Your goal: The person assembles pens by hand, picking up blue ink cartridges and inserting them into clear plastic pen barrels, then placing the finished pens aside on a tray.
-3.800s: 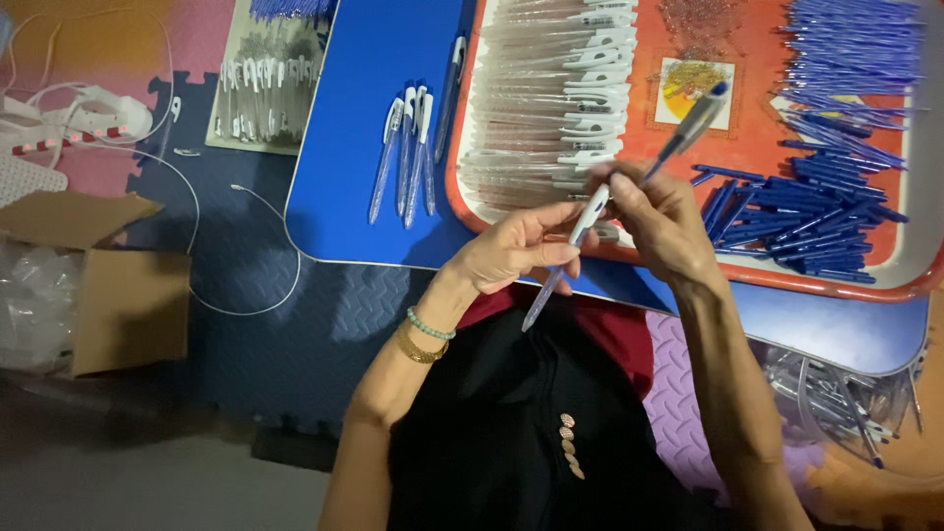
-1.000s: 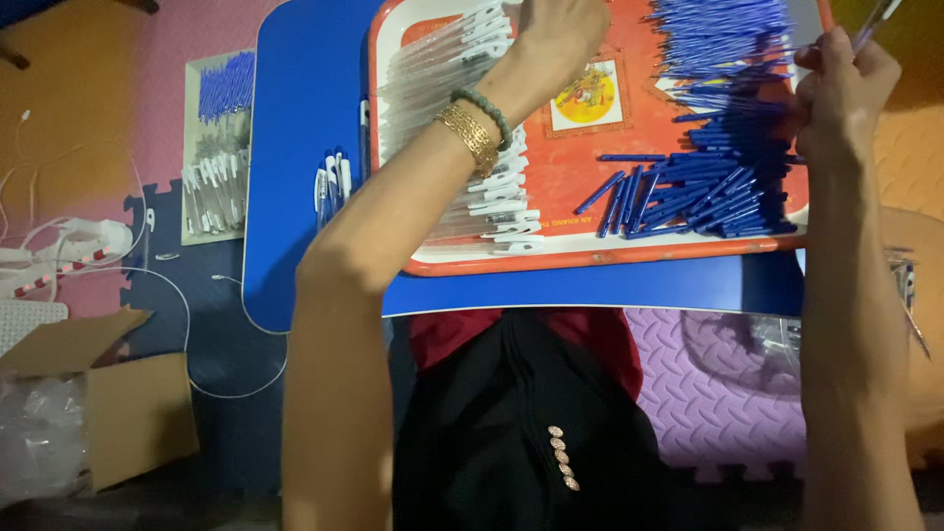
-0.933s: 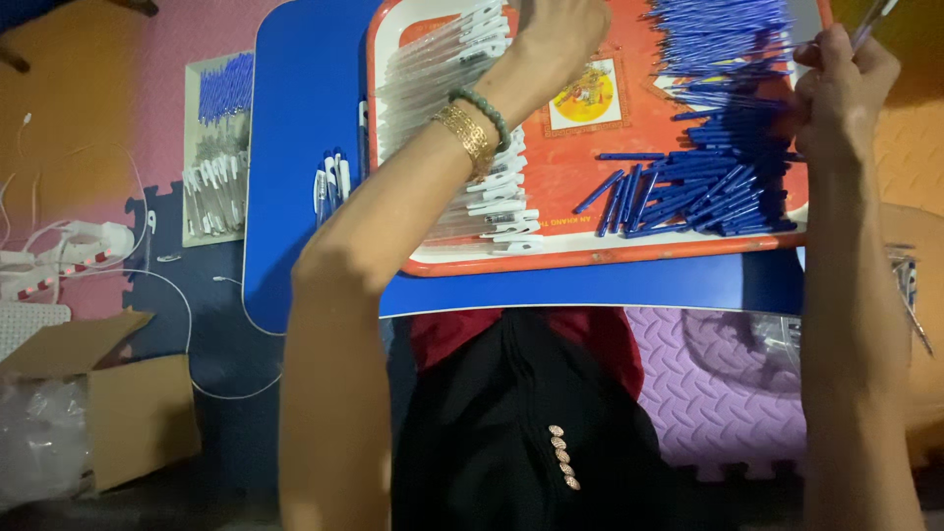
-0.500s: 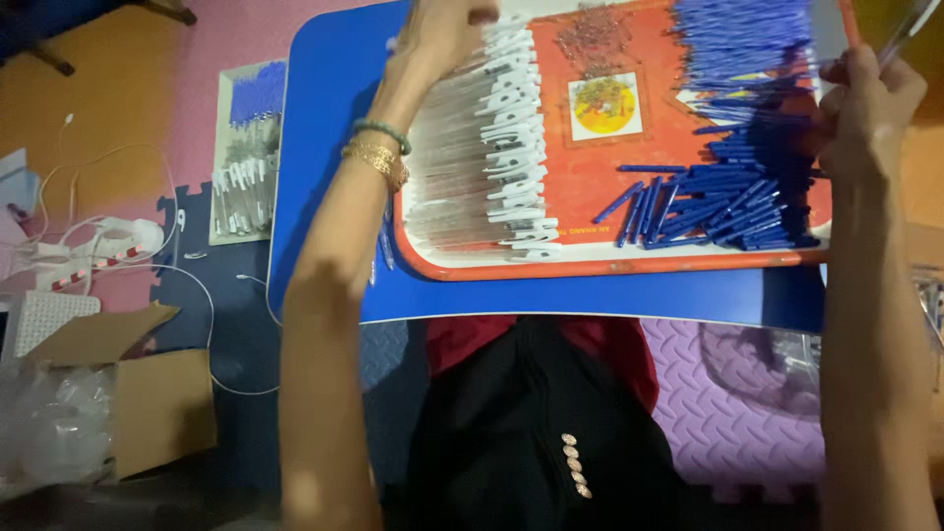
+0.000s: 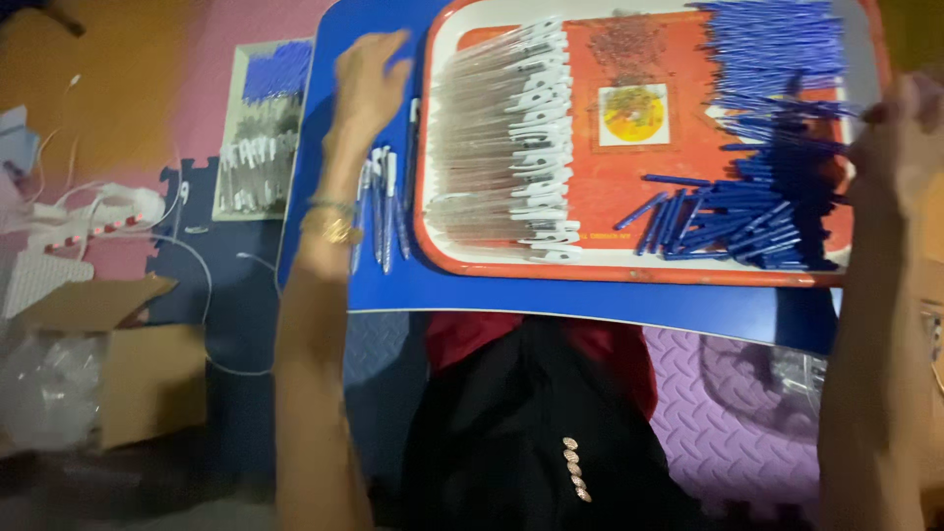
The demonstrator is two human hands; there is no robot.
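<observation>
My left hand [image 5: 366, 79] is stretched out over the blue lap table [image 5: 511, 295], fingers spread and holding nothing, hovering just above the small row of finished pens [image 5: 382, 206] that lie side by side on the bare blue strip left of the orange tray [image 5: 629, 273]. They sit there, I judge, to stay apart from the loose parts on the tray. My right hand [image 5: 900, 128] is raised at the tray's right edge; it is blurred and partly out of view, so I cannot tell whether it is clenched around something or free. On the tray the clear barrels with white clips [image 5: 511, 147] are stacked in a neat column along the left, all facing one way, easy to draw one at a time, while the blue refills [image 5: 777, 167] are heaped on the right, near my right hand. A small patch of tiny brownish parts [image 5: 629, 44] lies at the top, above a yellow sticker [image 5: 631, 113]. The tray's raised rim stands between the pen row and the barrels. Off to the left, on the foam floor mats [image 5: 728, 433], rest a flat sheet of more pens [image 5: 261, 138], white cables [image 5: 88, 211], and an open cardboard box [image 5: 108, 364] with clear plastic bags [image 5: 39, 393].
</observation>
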